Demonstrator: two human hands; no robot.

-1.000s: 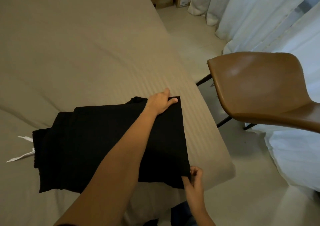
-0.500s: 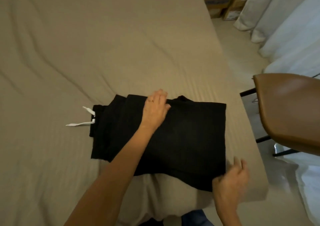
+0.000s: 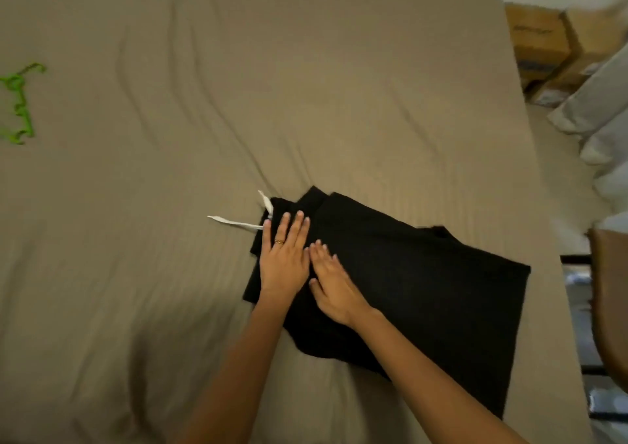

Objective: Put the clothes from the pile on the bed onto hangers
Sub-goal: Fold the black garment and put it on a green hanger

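Note:
A folded black garment point(image 3: 424, 294) with a white drawstring point(image 3: 238, 222) lies on the tan bed point(image 3: 272, 87), close to its right edge. My left hand point(image 3: 283, 258) rests flat on the garment's left end, fingers spread, a ring on one finger. My right hand point(image 3: 334, 289) lies flat beside it, touching the cloth, fingers apart. Neither hand grips anything. A green plastic hanger point(image 3: 18, 104) lies on the bed at the far left, well apart from the garment.
A brown chair point(image 3: 611, 294) stands off the bed's right edge. Cardboard boxes point(image 3: 540, 39) sit on the floor at the back right, with white curtains point(image 3: 598, 110) hanging next to them.
My view swung left, bringing the green hanger into sight. My left hand slid to the garment's drawstring end. My right hand left the near right corner and now lies flat beside the left.

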